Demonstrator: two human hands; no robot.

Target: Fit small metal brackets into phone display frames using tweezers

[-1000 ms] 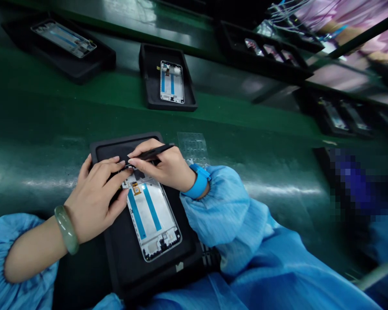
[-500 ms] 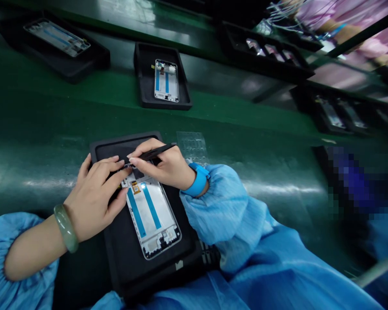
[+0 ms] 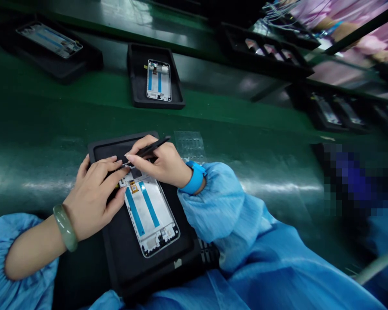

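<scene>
A phone frame (image 3: 151, 211) with two blue strips and a small orange flex cable (image 3: 134, 188) lies tilted in a black tray (image 3: 184, 241) before me. My left hand (image 3: 95, 191) grips the frame's upper left corner, its thumb at the side edge and fingertips at the top end. Held like a pen, black tweezers (image 3: 151, 147) are in my right hand (image 3: 163, 161), pointing at the frame's top end near my left fingertips. Their tips are hidden by my fingers.
A clear plastic sheet (image 3: 190, 145) lies right of my tray. Farther back, two black trays (image 3: 137, 97) (image 3: 64, 75) hold similar phone frames. More loaded trays (image 3: 313, 116) stand at right. Across the bench is a person in pink (image 3: 371, 32).
The view has shifted slightly, so the far trays appear farther left. My right hand and the tweezers have moved a little up and left; my left hand keeps its hold.
</scene>
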